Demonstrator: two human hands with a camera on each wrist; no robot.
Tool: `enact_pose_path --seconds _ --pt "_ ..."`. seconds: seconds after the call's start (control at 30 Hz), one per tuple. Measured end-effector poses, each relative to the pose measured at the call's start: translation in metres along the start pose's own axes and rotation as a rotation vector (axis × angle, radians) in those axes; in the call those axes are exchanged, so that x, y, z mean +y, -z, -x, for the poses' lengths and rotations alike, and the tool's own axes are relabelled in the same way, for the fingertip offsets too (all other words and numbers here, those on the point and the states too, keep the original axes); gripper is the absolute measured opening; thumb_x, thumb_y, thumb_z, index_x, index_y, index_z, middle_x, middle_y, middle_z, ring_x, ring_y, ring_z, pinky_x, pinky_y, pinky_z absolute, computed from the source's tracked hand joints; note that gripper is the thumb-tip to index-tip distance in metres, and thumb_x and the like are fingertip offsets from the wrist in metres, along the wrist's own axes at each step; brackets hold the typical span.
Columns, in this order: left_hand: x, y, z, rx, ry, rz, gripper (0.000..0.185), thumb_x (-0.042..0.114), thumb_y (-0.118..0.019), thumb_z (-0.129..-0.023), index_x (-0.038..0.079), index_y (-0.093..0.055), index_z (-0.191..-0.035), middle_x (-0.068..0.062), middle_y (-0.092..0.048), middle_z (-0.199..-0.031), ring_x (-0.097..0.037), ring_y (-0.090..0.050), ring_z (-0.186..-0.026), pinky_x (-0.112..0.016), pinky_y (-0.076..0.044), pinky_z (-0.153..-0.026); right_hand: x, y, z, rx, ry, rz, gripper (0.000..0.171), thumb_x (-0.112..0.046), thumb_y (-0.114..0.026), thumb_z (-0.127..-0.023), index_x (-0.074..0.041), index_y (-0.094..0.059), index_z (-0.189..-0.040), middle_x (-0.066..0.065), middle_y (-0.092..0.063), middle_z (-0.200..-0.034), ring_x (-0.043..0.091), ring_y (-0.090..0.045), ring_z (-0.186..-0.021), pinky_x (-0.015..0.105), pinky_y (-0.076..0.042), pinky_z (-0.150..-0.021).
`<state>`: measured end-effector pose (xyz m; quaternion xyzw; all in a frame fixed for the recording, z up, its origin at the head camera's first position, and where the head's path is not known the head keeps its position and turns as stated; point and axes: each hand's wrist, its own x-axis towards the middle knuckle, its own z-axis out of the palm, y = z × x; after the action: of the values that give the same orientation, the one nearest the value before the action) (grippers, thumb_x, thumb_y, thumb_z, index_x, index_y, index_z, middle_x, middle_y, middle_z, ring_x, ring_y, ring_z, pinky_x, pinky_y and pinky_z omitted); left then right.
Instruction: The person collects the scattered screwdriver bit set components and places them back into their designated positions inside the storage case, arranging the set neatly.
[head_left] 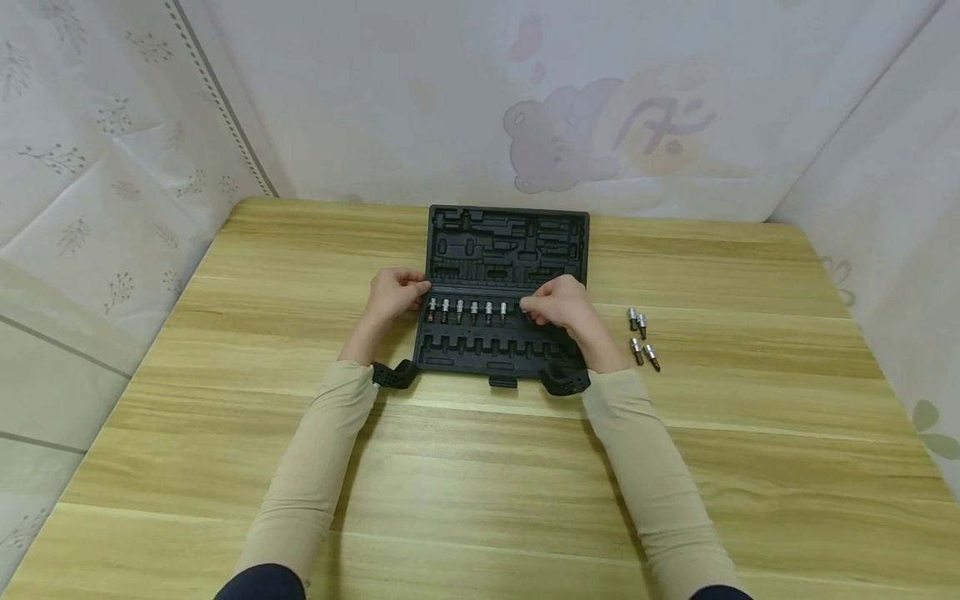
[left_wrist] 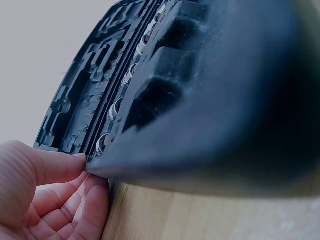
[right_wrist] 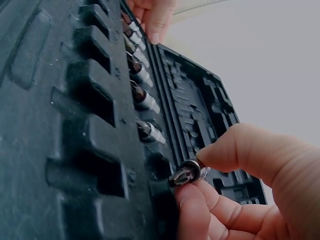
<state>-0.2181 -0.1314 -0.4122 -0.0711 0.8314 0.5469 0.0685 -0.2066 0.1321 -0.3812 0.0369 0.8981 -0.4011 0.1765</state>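
A black plastic tool case (head_left: 465,367) lies open on the table, its lid folded back. Several silver bit sockets (head_left: 474,308) stand in a row in the upper slots; the lower row of slots holds none. My left hand (head_left: 393,293) grips the case's left edge near the hinge, thumb on top and fingers against the side, as the left wrist view shows. Between thumb and index finger, my right hand (head_left: 561,304) pinches a bit socket (right_wrist: 186,173) over the upper row, right of the seated ones. Its dark tip points toward the slots.
Several loose bit sockets (head_left: 637,320) lie on the wooden table (head_left: 480,483) to the right of the case. A latch (head_left: 503,382) sticks out at the case's front edge. Patterned cloth (head_left: 375,100) hangs behind and at both sides.
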Motion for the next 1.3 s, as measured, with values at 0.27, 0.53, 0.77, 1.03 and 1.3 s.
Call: enact_pose_path --seconds 0.27,0.53,0.77,1.03,1.3 --pt "0.0 0.0 -0.001 -0.004 0.006 0.003 0.026 0.01 -0.062 -0.09 -0.006 -0.064 -0.111 -0.018 -0.065 -0.093 -0.01 -0.056 -0.062 -0.023 -0.053 -0.06 -0.009 -0.006 -0.001 0.027 -0.004 0.181 0.028 -0.025 -0.065 -0.085 -0.004 -0.072 -0.068 0.003 -0.063 -0.056 0.017 -0.062 -0.057 0.028 -0.048 -0.058" --pt "0.0 -0.001 0.0 -0.007 0.006 0.001 0.027 0.01 -0.061 -0.091 -0.005 -0.064 -0.112 -0.019 -0.065 -0.095 -0.012 -0.057 -0.063 -0.024 -0.053 -0.061 -0.018 -0.008 -0.002 0.016 -0.017 0.28 0.032 -0.026 -0.066 -0.084 -0.004 -0.07 -0.062 0.004 -0.064 -0.056 0.019 -0.063 -0.058 0.032 -0.049 -0.059" --pt "-0.001 -0.001 -0.001 -0.002 0.013 0.012 0.027 0.01 -0.062 -0.09 -0.005 -0.064 -0.112 -0.018 -0.065 -0.093 -0.011 -0.057 -0.063 -0.024 -0.054 -0.061 -0.021 -0.006 -0.006 -0.029 -0.023 0.264 0.027 -0.02 -0.068 -0.084 -0.003 -0.069 -0.064 0.002 -0.063 -0.054 0.018 -0.064 -0.058 0.041 -0.053 -0.078" --pt "0.0 0.0 -0.001 -0.005 0.013 0.003 0.027 0.01 -0.061 -0.091 -0.005 -0.064 -0.113 -0.019 -0.066 -0.095 -0.012 -0.057 -0.064 -0.025 -0.054 -0.063 -0.022 -0.001 -0.009 -0.089 -0.059 0.25 0.028 -0.017 -0.066 -0.088 -0.004 -0.066 -0.063 0.003 -0.063 -0.055 0.017 -0.065 -0.057 0.044 -0.05 -0.086" --pt "0.0 -0.001 -0.001 -0.001 0.008 0.003 0.027 0.01 -0.062 -0.09 -0.006 -0.064 -0.112 -0.019 -0.066 -0.095 -0.012 -0.057 -0.063 -0.025 -0.054 -0.062 -0.018 0.008 -0.018 -0.159 -0.136 0.132 0.025 -0.019 -0.072 -0.084 -0.003 -0.066 -0.065 0.001 -0.059 -0.052 0.01 -0.058 -0.045 0.03 -0.055 -0.063"
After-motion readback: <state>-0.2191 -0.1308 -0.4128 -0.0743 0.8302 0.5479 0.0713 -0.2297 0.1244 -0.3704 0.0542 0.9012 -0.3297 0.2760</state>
